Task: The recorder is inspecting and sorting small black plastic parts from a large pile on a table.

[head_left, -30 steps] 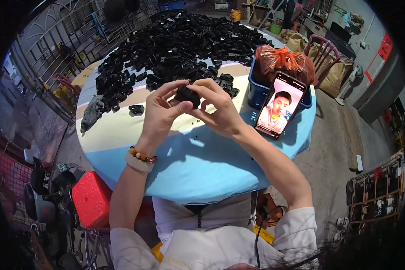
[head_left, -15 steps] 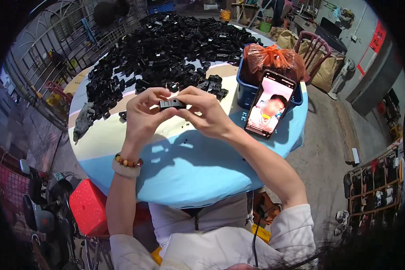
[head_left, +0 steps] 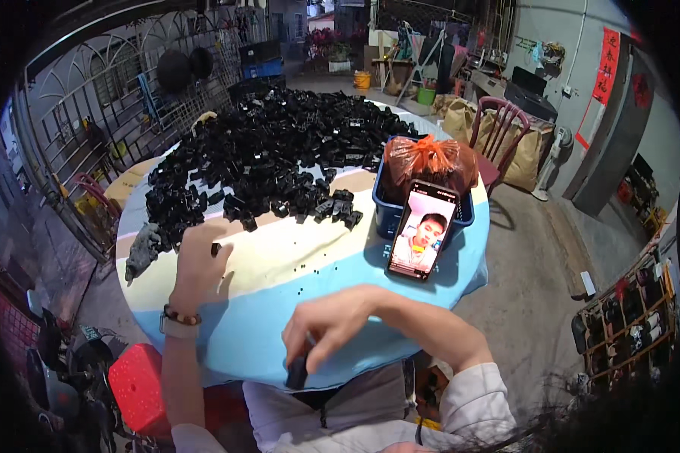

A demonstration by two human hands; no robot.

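My left hand (head_left: 201, 260) is at the front left edge of a big pile of black plastic parts (head_left: 279, 143). Its fingers and thumb close around one small black part (head_left: 216, 248), mostly covered by the hand. Low over the table's near edge, my right hand (head_left: 326, 325) grips a dark black plastic piece (head_left: 298, 372) that points downward from the fingertips. Tiny black bits (head_left: 310, 268) are scattered on the striped tablecloth (head_left: 279, 241) between the hands and the pile.
On the right stands a blue basket (head_left: 389, 215) with a tied red plastic bag (head_left: 431, 162); a phone (head_left: 423, 230) with a lit screen leans against it. A grey cloth (head_left: 143, 249) lies at the left rim. A red stool (head_left: 137, 389) is below left.
My hands, together on one black part before, have moved apart. The left went toward the pile's left edge; the right came down to the near table edge with a black piece. The view has tilted up.
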